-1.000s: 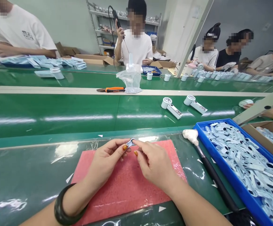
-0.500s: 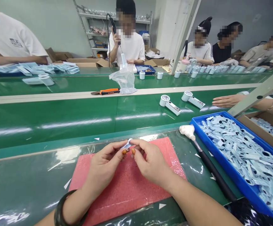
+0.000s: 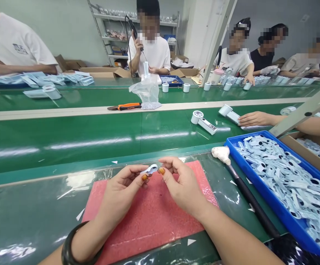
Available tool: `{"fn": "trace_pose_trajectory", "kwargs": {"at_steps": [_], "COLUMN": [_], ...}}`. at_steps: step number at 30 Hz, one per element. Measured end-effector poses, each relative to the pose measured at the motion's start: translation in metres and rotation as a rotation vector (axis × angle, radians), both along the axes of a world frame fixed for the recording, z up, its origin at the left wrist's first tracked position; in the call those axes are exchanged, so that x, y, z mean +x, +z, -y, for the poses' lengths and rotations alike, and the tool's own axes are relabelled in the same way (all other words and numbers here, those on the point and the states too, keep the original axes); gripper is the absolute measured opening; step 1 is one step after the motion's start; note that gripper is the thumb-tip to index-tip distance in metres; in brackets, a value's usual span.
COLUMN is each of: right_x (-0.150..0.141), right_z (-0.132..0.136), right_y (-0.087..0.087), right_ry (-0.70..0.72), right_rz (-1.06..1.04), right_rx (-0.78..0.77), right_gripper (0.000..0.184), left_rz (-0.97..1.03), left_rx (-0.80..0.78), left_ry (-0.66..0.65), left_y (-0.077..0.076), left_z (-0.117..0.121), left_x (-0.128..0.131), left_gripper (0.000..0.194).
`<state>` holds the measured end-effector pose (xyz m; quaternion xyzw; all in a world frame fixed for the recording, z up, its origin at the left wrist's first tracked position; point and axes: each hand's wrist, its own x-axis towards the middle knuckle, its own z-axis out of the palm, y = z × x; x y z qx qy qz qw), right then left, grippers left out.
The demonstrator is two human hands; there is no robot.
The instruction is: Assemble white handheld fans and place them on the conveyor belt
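Note:
My left hand (image 3: 124, 186) pinches a small light-blue plastic part (image 3: 151, 169) between thumb and fingers. The part has a rounded end with a dark oval hole, and that end points right. Just beside this end is my right hand (image 3: 180, 182), its thumb and forefinger a little apart with nothing visible between them. Both hands are above a pink foam mat (image 3: 149, 217). To the right, a blue tray (image 3: 228, 141) holds a heap of similar light-blue parts (image 3: 281, 180).
A mallet with a white-wrapped head (image 3: 221, 154) lies between mat and tray. Beyond, a light-blue fan body (image 3: 204, 123) rests on the green belt (image 3: 93, 136). A co-worker's hand (image 3: 255, 119) touches another fan body (image 3: 228, 112). Orange-handled pliers (image 3: 127, 106) lie farther back.
My right fingers have come off the part and moved slightly right, leaving its rounded end exposed in my left hand. The co-worker's hand has moved left onto a fan body, which has turned.

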<state>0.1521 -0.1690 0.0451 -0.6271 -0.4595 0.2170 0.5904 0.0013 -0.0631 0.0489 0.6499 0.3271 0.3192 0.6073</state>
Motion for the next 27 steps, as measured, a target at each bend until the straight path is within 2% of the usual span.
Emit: {"fn": "trace_pose_trajectory", "kwargs": {"at_steps": [4, 7, 10, 14, 18, 23, 27], "right_x": [-0.0003, -0.0012, -0.0007, 0.0020, 0.0030, 0.0020, 0.0027], "right_z": [0.0006, 0.0022, 0.0030, 0.0027, 0.0022, 0.0022, 0.0020], "right_y": [0.0020, 0.0036, 0.0027, 0.0004, 0.0007, 0.0014, 0.0004], "right_ry": [0.002, -0.030, -0.057, -0.089, -0.094, -0.029, -0.036], "right_rz": [0.024, 0.166, 0.322, 0.597, 0.713, 0.745, 0.779], "right_rx": [0.020, 0.040, 0.073, 0.178, 0.224, 0.222, 0.233], "right_gripper": [0.017, 0.016, 0.017, 0.017, 0.011, 0.014, 0.017], "left_rz": [0.021, 0.056, 0.095, 0.146, 0.177, 0.157, 0.138], "left_rx": [0.060, 0.099, 0.204, 0.302, 0.151, -0.122, -0.194], "left_ry": [-0.022, -0.047, -0.089, -0.178, -0.229, -0.206, -0.239], "left_y": [-0.0016, -0.0017, -0.0002, 0.0012, -0.0007, -0.0033, -0.0001], "left_z": [0.0012, 0.0029, 0.0061, 0.0086, 0.0053, 0.0020, 0.0033], "left_x": [-0.0016, -0.0023, -0.0027, -0.0050, -0.0071, -0.0053, -0.0033], "left_gripper": [0.030, 0.022, 0.011, 0.012, 0.015, 0.019, 0.026]}}
